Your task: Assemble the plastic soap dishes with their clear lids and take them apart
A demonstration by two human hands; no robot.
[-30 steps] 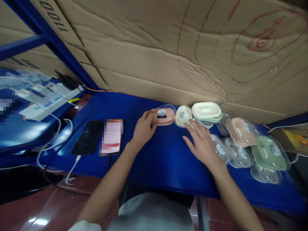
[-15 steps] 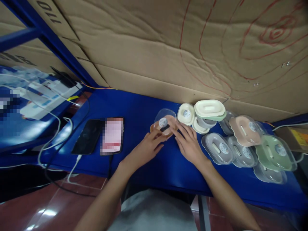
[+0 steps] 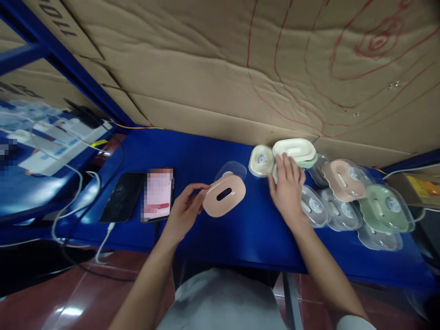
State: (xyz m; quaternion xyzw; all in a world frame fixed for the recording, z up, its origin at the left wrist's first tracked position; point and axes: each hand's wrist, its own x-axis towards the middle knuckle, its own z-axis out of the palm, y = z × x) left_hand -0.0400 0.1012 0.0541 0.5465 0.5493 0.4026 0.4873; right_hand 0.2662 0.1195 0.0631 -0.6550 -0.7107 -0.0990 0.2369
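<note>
My left hand (image 3: pixel 185 213) pinches the left edge of a peach oval soap dish (image 3: pixel 232 205), which is tilted and has a dark slot in its middle. Behind that dish, a clear cover (image 3: pixel 237 169) with a round label is partly hidden. My right hand (image 3: pixel 288 188) is open, its fingers reaching over the front of a stack topped by a cream oval dish (image 3: pixel 294 147). Whether the fingertips touch the stack I cannot tell. Just left of this hand lies a small cream dish (image 3: pixel 261 160) with a round label.
To the right lie several clear-covered dishes, among them a peach one (image 3: pixel 343 181), a green one (image 3: pixel 381 206) and a grey one (image 3: pixel 338 208). Two phones, one dark (image 3: pixel 122 197) and one lit (image 3: pixel 157 195), are on the left of the blue table (image 3: pixel 237 247). Cardboard (image 3: pixel 192 68) stands behind.
My left hand has drawn the peach dish away from the clear cover and toward me. My right hand has let go of it and moved right to the cream stack.
</note>
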